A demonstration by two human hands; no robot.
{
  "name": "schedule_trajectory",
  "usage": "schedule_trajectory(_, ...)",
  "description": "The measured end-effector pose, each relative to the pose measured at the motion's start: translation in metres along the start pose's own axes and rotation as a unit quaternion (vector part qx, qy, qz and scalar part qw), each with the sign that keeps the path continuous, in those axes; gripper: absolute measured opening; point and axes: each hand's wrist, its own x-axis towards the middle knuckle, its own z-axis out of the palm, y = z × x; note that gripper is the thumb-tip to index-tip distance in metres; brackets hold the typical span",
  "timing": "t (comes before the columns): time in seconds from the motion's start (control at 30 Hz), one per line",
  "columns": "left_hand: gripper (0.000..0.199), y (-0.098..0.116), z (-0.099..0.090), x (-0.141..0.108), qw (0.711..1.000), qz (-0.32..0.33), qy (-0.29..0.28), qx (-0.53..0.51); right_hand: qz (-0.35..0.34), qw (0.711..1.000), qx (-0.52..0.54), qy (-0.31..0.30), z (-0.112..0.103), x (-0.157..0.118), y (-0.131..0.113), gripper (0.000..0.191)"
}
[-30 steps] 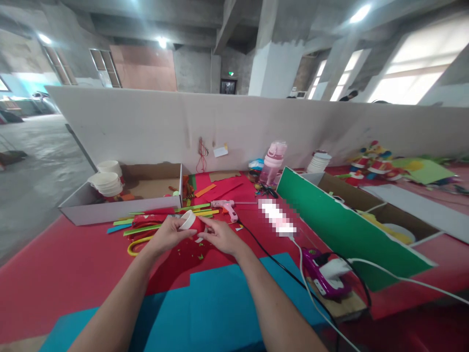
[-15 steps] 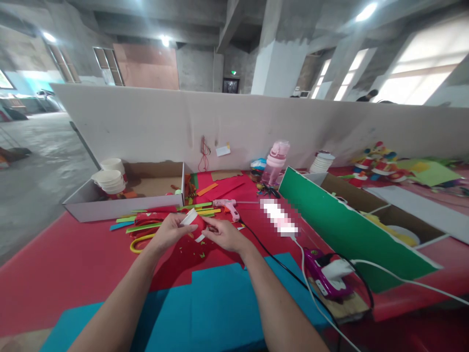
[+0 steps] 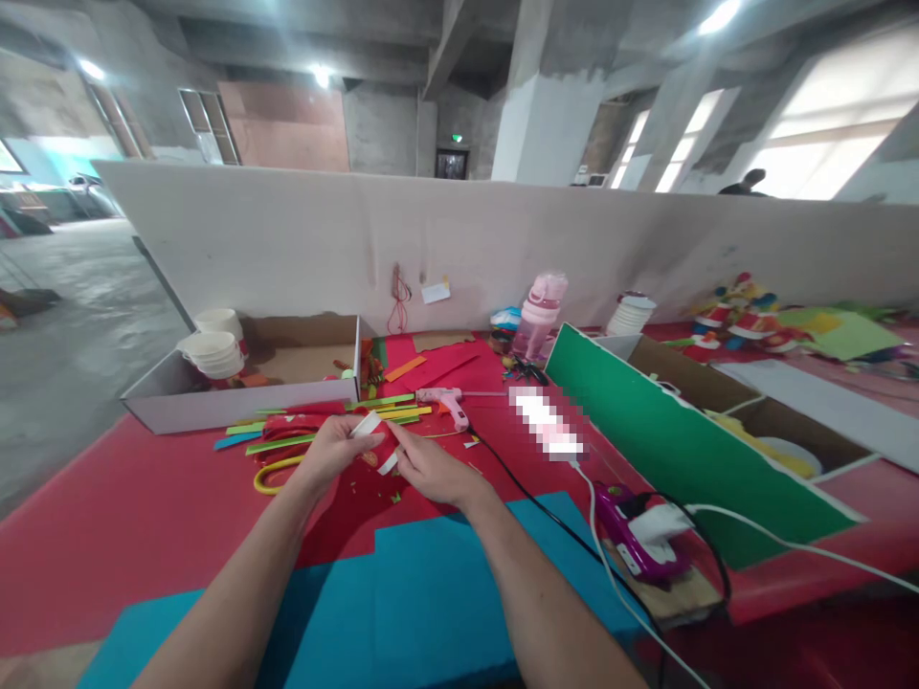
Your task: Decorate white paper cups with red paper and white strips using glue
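My left hand [image 3: 336, 452] pinches a small red-and-white paper piece [image 3: 367, 424] between thumb and fingers. White shows at its upper left end and along a strip at its lower right; its red middle blends with the red table covering, and my fingers hide part of its shape. At its right side, my right hand [image 3: 431, 465] has its index finger and thumb closed on the paper. Just beyond the hands lies a pink glue gun [image 3: 449, 402]. Yellow-handled scissors [image 3: 271, 476] rest left of my left wrist, beside green and yellow paper strips [image 3: 280, 445].
Blue sheets [image 3: 437, 593] cover the near table edge. A white-sided box [image 3: 236, 407] with paper cups stands left, a green-sided box [image 3: 689, 459] right. A purple power strip [image 3: 638, 545] with trailing cables sits front right. A pink bottle [image 3: 540, 311] stands by the partition.
My right hand has shifted slightly left, its index finger now further over the paper piece. The piece has turned a little, showing less of its red side.
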Motion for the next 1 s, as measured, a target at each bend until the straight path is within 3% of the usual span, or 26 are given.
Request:
schedule_trajectory(0.17, 0.026, 0.004, 0.002, -0.003, 0.996, -0.028, -0.004, -0.082, 0.021, 0.997, -0.049, 0.057, 0.000, 0.007, 0.006, 0.049)
schedule_trajectory(0.27, 0.027, 0.008, 0.000, -0.006, 0.993, -0.019, -0.006, -0.113, 0.004, 0.997, 0.006, 0.080, -0.003, 0.007, 0.009, 0.051)
schedule_trajectory(0.4, 0.027, 0.010, -0.004, -0.007, 0.995, -0.009, -0.016, -0.094, 0.034, 0.992, 0.113, 0.042, -0.004, 0.002, 0.010, 0.046)
schedule_trajectory(0.53, 0.026, 0.007, -0.005, -0.004, 0.998, 0.016, -0.044, -0.046, 0.032, 0.987, 0.151, 0.036, 0.000, 0.000, 0.015, 0.054)
schedule_trajectory(0.67, 0.022, 0.004, -0.006, -0.003, 0.997, 0.048, -0.063, 0.004, 0.025, 0.977, 0.211, 0.014, 0.002, 0.000, 0.021, 0.044)
schedule_trajectory(0.8, 0.022, 0.004, -0.006, -0.003, 0.997, 0.047, -0.060, 0.017, 0.032, 0.975, 0.221, 0.000, 0.001, 0.000, 0.022, 0.040)
schedule_trajectory(1.0, 0.024, 0.006, -0.006, -0.004, 0.996, 0.049, -0.076, 0.025, 0.049, 0.949, 0.311, -0.026, 0.001, 0.001, 0.023, 0.034)
